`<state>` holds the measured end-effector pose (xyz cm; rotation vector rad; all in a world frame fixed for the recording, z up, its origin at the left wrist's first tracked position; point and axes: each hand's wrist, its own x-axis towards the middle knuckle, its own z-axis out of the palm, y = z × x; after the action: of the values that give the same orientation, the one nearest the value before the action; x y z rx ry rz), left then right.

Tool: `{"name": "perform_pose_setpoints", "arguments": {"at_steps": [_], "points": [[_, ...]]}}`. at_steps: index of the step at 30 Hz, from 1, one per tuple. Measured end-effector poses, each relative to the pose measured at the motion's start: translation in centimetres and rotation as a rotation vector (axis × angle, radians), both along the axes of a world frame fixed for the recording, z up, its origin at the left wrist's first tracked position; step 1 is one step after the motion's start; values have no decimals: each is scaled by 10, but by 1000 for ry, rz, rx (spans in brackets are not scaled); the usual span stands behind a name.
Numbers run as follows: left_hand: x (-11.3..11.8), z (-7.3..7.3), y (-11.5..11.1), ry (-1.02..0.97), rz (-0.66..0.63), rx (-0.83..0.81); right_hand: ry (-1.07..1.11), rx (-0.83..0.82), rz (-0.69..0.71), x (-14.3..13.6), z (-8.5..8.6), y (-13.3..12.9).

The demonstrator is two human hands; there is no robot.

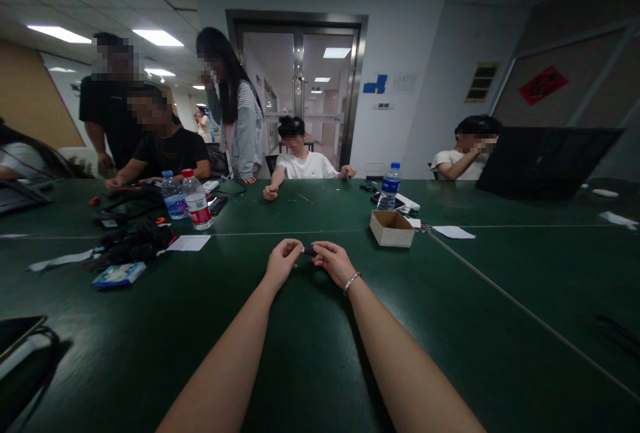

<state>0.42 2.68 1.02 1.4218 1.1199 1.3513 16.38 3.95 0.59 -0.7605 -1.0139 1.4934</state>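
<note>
1. Hands: the left hand [284, 261] and right hand [334, 261] are nearly together above the table [310, 353], each with thumb and fingers pinched on one small dark object [309, 250].
2. Object: it lies between the two sets of fingertips, its lighter, metallic-looking end toward the left hand; its exact kind is too small to tell.
3. Principal hazard: a slip. Only fingertips hold the piece, so an uneven pull or twist could, in our judgement, send it onto the table beneath the hands.
4. Secondary hazard: should it consist of two parts, a sudden separation might jerk the hands outward. The cardboard box [390, 238], beyond and to the right of the right hand, could then be knocked.
5. Bracelet [351, 284], on the right wrist: it might scrape the tabletop if that wrist dropped.
</note>
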Motion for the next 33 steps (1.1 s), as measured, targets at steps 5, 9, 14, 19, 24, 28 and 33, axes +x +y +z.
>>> {"name": "perform_pose_setpoints", "arguments": {"at_steps": [5,9,14,19,24,28,33], "points": [[-2,3,-2,-12,-49,-10,9,-8,13,0,0,0],[-2,-2,3,-34,14,-40,-2,8,22,0,-1,0],[-2,-7,8,-4,66,-57,-15,30,43,-1,-3,1],[-3,-8,8,64,128,-74,-22,62,42,-1,-3,1],[-2,-6,7,88,165,-111,-56,97,37,-1,-4,0],[-2,-4,6,117,191,-149,-86,117,29,0,-5,1],[-2,0,2,139,215,-160,-109,126,41,1,-8,3]]}}
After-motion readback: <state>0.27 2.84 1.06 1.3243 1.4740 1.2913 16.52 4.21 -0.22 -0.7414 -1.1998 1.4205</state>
